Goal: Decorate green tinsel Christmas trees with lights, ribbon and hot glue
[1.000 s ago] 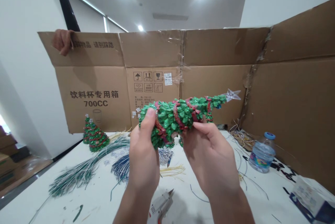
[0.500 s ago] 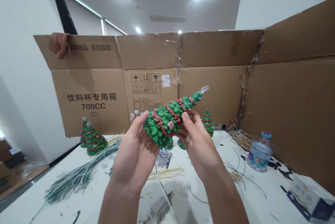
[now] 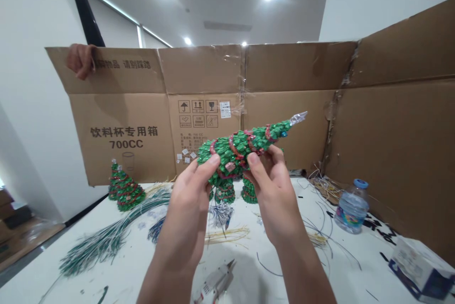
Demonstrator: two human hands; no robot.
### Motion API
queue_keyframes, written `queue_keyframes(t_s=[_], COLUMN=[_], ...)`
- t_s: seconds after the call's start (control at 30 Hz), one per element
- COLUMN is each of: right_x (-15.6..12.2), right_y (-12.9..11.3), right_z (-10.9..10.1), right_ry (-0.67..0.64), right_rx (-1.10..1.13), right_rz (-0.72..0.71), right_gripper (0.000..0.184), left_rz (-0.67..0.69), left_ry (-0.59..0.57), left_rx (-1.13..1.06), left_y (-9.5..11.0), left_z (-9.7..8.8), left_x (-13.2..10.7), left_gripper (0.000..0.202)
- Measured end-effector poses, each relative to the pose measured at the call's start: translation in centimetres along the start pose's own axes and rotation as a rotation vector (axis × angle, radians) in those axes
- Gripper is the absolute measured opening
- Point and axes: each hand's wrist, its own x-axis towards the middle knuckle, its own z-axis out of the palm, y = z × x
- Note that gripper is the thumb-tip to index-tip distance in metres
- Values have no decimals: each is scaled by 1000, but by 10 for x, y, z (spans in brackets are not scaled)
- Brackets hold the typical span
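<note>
A small green Christmas tree (image 3: 234, 150) with red garland lies tilted in the air, its silvery tip pointing up to the right. My left hand (image 3: 194, 188) is closed around its wide base, thumb on the front. Farther along the trunk, my right hand (image 3: 272, 181) grips it with thumb and fingers. Below them, on the white table, rests a glue gun (image 3: 216, 282). Other little trees (image 3: 224, 192) stand behind my hands, partly hidden.
Finished-looking trees (image 3: 128, 190) stand at left beside a bundle of green wires (image 3: 103, 233). Yellow wires (image 3: 227, 236) lie mid-table. On the right are a water bottle (image 3: 352, 207) and a tissue box (image 3: 421, 268). A cardboard wall (image 3: 291, 124) rises behind; another person's hand (image 3: 81, 60) holds its top.
The tree has turned flatter and its tip has shifted right. My left hand has moved its thumb further onto the base. A white strip over the glue gun no longer shows.
</note>
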Motion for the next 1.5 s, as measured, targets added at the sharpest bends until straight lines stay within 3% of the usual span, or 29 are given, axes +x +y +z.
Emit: queue_keyframes(t_s=[0.13, 0.3, 0.53, 0.93, 1.17, 1.5], right_x=[-6, -11, -8, -13, -12, -7], right_y=[-3, -9, -3, 0, -2, -9], right_z=[8, 12, 9, 13, 12, 0], right_ry=[-99, -156, -243, -248, -208, -270], right_rx=[-60, -100, -111, -122, -204, -306], right_rz=[-44, -91, -178, -171, -169, -204], right_gripper=[41, 25, 33, 31, 33, 35], left_rz=[112, 175, 195, 196, 197, 144], left_ry=[49, 6, 30, 117, 121, 101], left_rx=[21, 48, 59, 84, 73, 57], left_y=[-5, -5, -7, -6, -6, -2], left_z=[6, 3, -3, -4, -3, -3], left_x=[-2, -1, 0, 1, 2, 1], left_gripper=[46, 54, 53, 56, 49, 47])
